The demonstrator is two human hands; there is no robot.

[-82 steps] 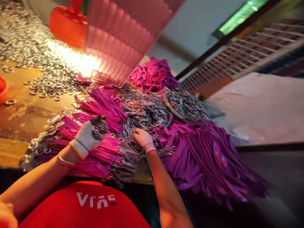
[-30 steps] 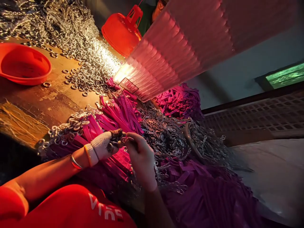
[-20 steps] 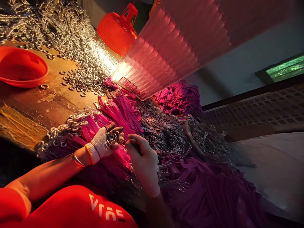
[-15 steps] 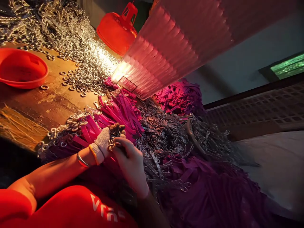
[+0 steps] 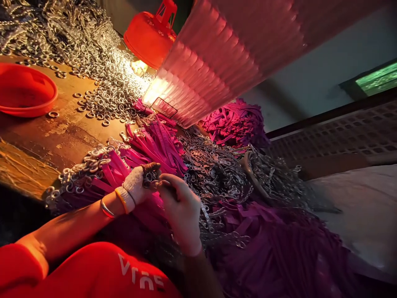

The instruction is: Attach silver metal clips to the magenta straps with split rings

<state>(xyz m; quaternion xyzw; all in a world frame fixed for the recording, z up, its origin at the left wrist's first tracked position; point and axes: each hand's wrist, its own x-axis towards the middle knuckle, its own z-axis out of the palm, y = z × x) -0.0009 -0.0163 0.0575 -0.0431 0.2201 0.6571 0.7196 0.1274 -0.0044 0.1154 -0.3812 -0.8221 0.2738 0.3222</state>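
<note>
My left hand, gloved, sits over the magenta straps with its fingers curled around a few metal rings. My right hand meets it there, fingers bent inward, but I can't tell whether they pinch a ring. Beyond, loose rings spill across the tabletop beside an orange basin, which is cut off on one side. A red lamp shade and a pink translucent sheet hang over the far side, the sheet blocking my view behind it. A heap of metal links lies just past my right hand. Near me, the purple straps sink into shadow, their ends hard to make out.
</note>
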